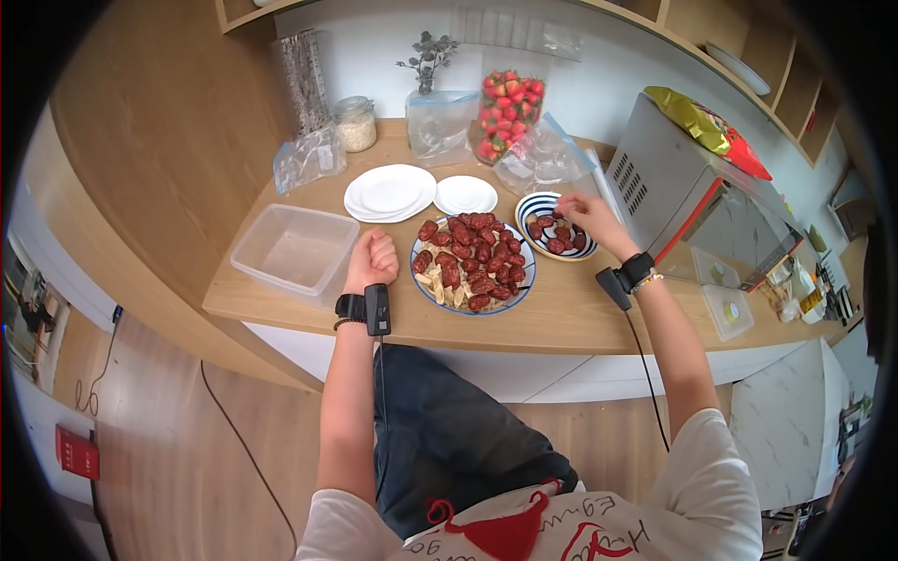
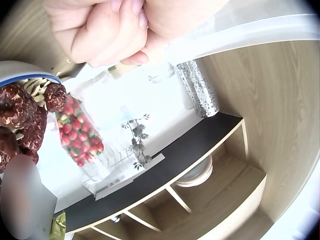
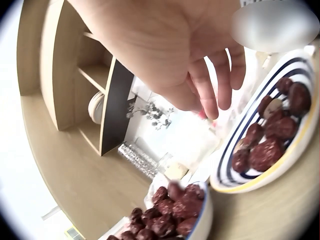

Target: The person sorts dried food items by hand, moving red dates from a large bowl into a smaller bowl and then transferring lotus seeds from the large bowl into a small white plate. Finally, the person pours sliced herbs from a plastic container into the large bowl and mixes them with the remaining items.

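My right hand (image 1: 591, 221) hovers over the rim of a blue-and-white striped bowl (image 3: 225, 172) holding several red dates (image 3: 267, 152). In the right wrist view its fingers hang down, relaxed and slightly spread, with nothing visible between them. My left hand (image 1: 374, 259) is curled into a fist between a clear plastic container (image 1: 281, 251) and a blue-rimmed plate (image 1: 418, 280); nothing shows in it. That plate carries a heap of red dates (image 1: 472, 248) over pale dried slices (image 1: 456, 292). The left wrist view shows the folded fingers (image 2: 117, 30) close up.
White plates (image 1: 391, 192) lie behind the heap. At the back stand a bag of strawberries (image 1: 510, 107), clear zip bags (image 1: 543, 159), a jar of grains (image 1: 355, 124) and a vase with a sprig (image 1: 427, 61). A microwave (image 1: 692, 187) bounds the right side.
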Demonstrator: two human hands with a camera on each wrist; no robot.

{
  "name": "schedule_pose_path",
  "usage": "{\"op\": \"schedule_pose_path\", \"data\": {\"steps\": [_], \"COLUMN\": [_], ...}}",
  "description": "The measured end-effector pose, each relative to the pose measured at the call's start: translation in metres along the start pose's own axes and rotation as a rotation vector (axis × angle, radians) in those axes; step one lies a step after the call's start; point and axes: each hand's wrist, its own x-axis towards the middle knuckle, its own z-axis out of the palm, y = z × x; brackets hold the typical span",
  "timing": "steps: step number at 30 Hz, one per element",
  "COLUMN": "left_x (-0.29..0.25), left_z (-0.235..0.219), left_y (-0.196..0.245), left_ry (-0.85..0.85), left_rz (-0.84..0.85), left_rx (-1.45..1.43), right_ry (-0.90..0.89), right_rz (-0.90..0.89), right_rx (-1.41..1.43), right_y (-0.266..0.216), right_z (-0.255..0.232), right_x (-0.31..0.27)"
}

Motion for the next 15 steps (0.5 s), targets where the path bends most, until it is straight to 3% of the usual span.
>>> {"op": "schedule_pose_path", "data": {"steps": [4,7,8,11,15], "left_x": [-0.001,-0.001,-0.001,-0.001,0.000], "left_z": [0.000,0.001,0.000,0.000,0.000], "left_y": [0.001,-0.001,-0.001,0.000,0.001], "left_ry": [0.007,-0.009,-0.018,-0.009,-0.008], "left_rz": [0.005,-0.006,-0.012,-0.011,-0.011], "left_rx": [-0.001,-0.023,-0.035,-0.035,-0.028], "right_ry": [-0.149,-0.165,-0.196,-0.284,-0.179], "right_rz": [-0.020,-0.335,-0.398,-0.353,-0.305], "right_rx": [-0.093,-0.503,-0.511,-0.455,-0.433], "right_y": [-0.069,-0.077,-0.072,-0.060,-0.051], "right_z": [0.029,0.049,0.053,0.064,0.074], "right_x": [-0.009,-0.013,-0.013,-0.015,-0.016]}}
